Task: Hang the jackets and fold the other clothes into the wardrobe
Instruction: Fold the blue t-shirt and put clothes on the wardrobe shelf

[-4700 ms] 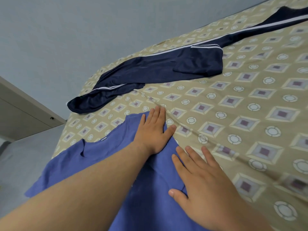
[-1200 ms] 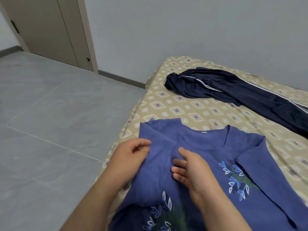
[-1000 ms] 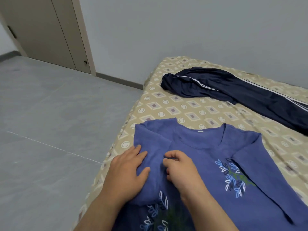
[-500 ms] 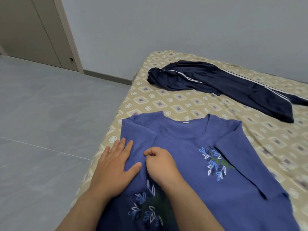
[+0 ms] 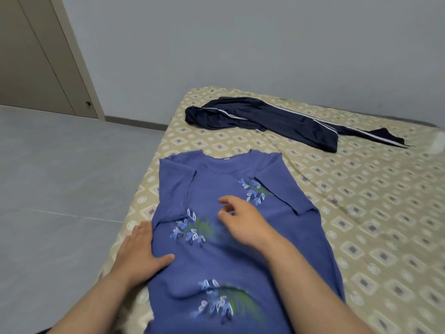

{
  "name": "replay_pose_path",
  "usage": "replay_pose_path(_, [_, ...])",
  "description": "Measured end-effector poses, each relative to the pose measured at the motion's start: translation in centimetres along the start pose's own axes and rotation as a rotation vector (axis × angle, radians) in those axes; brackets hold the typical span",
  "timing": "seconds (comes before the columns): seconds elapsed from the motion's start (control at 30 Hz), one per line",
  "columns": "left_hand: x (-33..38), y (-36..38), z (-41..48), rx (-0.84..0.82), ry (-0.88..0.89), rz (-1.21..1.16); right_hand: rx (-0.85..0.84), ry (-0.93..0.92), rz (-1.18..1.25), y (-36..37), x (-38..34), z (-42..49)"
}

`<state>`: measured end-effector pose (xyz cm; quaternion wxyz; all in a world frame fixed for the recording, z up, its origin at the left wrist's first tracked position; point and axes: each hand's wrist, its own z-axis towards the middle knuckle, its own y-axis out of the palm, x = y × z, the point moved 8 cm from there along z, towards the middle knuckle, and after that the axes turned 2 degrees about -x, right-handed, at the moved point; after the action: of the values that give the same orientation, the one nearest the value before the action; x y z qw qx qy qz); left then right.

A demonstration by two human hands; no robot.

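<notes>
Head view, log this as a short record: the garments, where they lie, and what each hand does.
shirt: blue shirt, flat on bed, both sleeves folded inward
other garment: navy striped garment, crumpled, farther up the bed, apart from shirt
left hand: flat, at shirt's left edge, thumb on cloth
right hand: over shirt's middle, fingers loosely bent, holding nothing

No legible text (neck tag [image 5: 226,159] on shirt [image 5: 243,259] too small).

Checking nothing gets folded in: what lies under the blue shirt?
The patterned bed sheet shows around the blue shirt, which lies on it. Whatever else is beneath is covered.
</notes>
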<state>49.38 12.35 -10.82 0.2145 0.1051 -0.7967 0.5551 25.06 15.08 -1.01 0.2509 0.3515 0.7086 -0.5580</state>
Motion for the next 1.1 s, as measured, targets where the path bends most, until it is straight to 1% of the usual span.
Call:
replay_pose_path(0.03, [0.0,0.1,-0.7,-0.011,-0.02,-0.009,0.032,-0.029,-0.041,-1.1,0.7,-1.8])
replay_pose_path(0.1, [0.2,0.3,-2.5,-0.033,-0.06,-0.013,0.125,-0.041,-0.033,-3.7,2.8,-6.2])
replay_pose_path(0.17, [-0.2,0.7,-4.2,-0.047,-0.168,0.022,0.248,0.048,0.022,-6.1,6.3,-10.8])
replay_pose_path(0.23, [-0.3,1.3,-6.1,-0.114,-0.281,0.051,0.37,0.187,0.068,-7.6,10.4,-15.3])
replay_pose_path(0.27, [-0.2,1.7,-6.8,-0.146,-0.291,0.021,0.401,0.26,0.086,-7.8,12.3,-17.1])
replay_pose_path(0.3, [0.5,2.2,-7.6,-0.202,-0.258,-0.065,0.406,0.33,0.103,-7.6,13.9,-18.9])
replay_pose_path(0.37, [2.2,3.7,-9.5,-0.364,-0.245,-0.369,0.33,0.463,0.165,-6.2,16.3,-21.2])
replay_pose_path(0.4, [3.2,4.5,-10.8,-0.459,-0.234,-0.477,0.285,0.517,0.239,-5.3,17.2,-22.3])
replay_pose_path(0.43, [4.2,4.8,-11.9,-0.547,-0.2,-0.516,0.251,0.558,0.348,-4.4,17.6,-22.9])
replay_pose_path(0.47, [4.7,5.3,-12.8,-0.624,-0.178,-0.482,0.22,0.614,0.47,-3.5,18.0,-24.0])
replay_pose_path(0.5, [4.7,5.2,-13.4,-0.65,-0.193,-0.46,0.197,0.674,0.586,-2.6,18.3,-24.6])
replay_pose_path(0.53, [4.2,4.9,-13.7,-0.654,-0.251,-0.44,0.181,0.726,0.69,-1.7,18.5,-25.2])
replay_pose_path(0.57, [3.8,4.6,-14.2,-0.646,-0.309,-0.439,0.182,0.775,0.773,-1.3,18.7,-25.9])
replay_pose_path(0.63, [2.6,4.1,-14.5,-0.633,-0.357,-0.451,0.177,0.842,0.866,-0.6,19.3,-26.6])
replay_pose_path(0.7, [2.2,3.7,-15.0,-0.617,-0.377,-0.503,0.142,0.87,0.931,0.3,19.6,-27.1])
replay_pose_path(0.73, [2.3,3.4,-15.1,-0.599,-0.376,-0.55,0.123,0.851,1.007,0.8,19.2,-27.2])
replay_pose_path(0.77, [2.4,3.2,-15.1,-0.564,-0.37,-0.622,0.107,0.806,1.114,1.3,18.6,-27.1])
replay_pose_path(0.83, [2.6,2.6,-14.4,-0.463,-0.356,-0.816,0.116,0.654,1.313,1.6,17.5,-26.4])
replay_pose_path(0.9, [2.7,1.7,-13.7,-0.36,-0.36,-1.024,0.215,0.519,1.454,0.6,16.9,-25.6])
replay_pose_path(0.97, [2.7,0.4,-13.5,-0.256,-0.361,-1.208,0.33,0.417,1.492,-0.8,16.9,-24.8])
replay_pose_path(1.0, [2.5,-0.3,-13.3,-0.194,-0.365,-1.292,0.362,0.399,1.47,-1.5,16.8,-24.5])
replay_pose_path(1.03, [2.1,-1.0,-13.1,-0.133,-0.371,-1.358,0.381,0.406,1.436,-1.9,16.9,-24.3])
replay_pose_path(1.1, [1.2,-2.2,-12.9,-0.019,-0.386,-1.417,0.423,0.457,1.342,-2.5,17.6,-24.4])
